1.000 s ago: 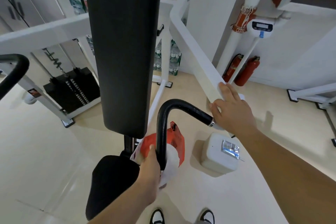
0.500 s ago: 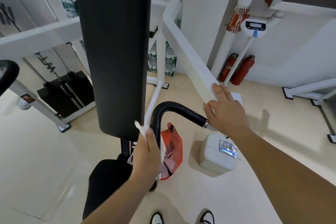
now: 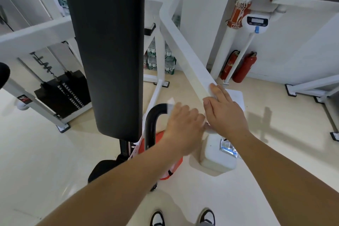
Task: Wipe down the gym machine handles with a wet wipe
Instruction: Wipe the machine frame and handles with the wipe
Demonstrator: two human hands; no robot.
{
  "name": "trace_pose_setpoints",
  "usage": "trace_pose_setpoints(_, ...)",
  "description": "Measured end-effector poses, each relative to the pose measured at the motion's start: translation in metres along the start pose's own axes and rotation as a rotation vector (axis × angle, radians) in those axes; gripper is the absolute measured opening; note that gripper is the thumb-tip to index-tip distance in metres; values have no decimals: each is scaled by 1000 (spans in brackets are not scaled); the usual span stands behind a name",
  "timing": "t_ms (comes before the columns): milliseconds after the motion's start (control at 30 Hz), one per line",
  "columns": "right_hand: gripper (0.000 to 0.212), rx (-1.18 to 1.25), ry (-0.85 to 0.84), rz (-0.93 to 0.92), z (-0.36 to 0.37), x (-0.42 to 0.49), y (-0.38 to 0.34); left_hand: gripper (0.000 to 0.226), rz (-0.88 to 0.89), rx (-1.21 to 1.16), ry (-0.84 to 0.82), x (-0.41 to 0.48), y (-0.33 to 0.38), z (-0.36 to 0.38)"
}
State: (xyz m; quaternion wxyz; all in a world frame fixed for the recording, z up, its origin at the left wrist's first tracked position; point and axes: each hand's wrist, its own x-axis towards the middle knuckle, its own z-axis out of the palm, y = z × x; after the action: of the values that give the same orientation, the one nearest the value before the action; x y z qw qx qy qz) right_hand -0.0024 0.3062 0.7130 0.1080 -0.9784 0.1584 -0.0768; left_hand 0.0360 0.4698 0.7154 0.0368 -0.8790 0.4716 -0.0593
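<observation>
I am standing on a glossy cream floor (image 3: 45,143) that is catching soft light. White walls (image 3: 302,51) are meeting in the corner ahead, where two red fire extinguishers (image 3: 244,67) are standing beside a white pipe (image 3: 225,42). Packs of water bottles (image 3: 168,62) are sitting on the floor to their left.

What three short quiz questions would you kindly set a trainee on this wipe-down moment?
1. True or false: the right hand rests with straight fingers on the white frame bar.
2. The left hand holds the wet wipe against: A the back pad; B the black handle; C the weight stack.
3. Fill in: by the wall stand two red fire ____.

Key: 1 true; 2 B; 3 extinguishers.
</observation>
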Motion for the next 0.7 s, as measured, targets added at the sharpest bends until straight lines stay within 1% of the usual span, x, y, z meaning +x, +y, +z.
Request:
trace_pose_setpoints(67, 48, 5, -29, 10, -3, -1, -2, 32, 128, -54, -4, -5, 17, 4)
trace_pose_setpoints(100, 48, 11, -34, 11, -4, -2, -2, 35, 158, -90, 6, -7, 15, 6)
trace_pose_setpoints(133, 48, 18, -33, 12, -4, -3, -2, 36, 185, -65, 35, -8, 6, 8)
trace_pose_setpoints(200, 46, 27, -19, 7, -4, -4, -1, 35, 154, -7, 57, -12, -25, 5)
trace_pose_setpoints(300, 46, 14, 8, 1, -1, -4, -1, 28, -93, -45, 59, -19, -64, -11)
trace_pose_setpoints(433, 49, -30, 39, -20, 1, -2, -1, 30, -408, -169, 43, -16, -47, -21)
trace_pose_setpoints(533, 51, -58, 67, -34, 7, -2, 1, 31, -631, -405, 124, -12, -44, -18)
trace_pose_setpoints(633, 51, -99, 85, -47, 10, -2, 2, 35, -880, -679, 200, -39, -37, -8)
trace_pose_setpoints(700, 48, -131, 88, -64, 9, -3, 2, 30, -1044, -835, 241, -64, -17, 2)
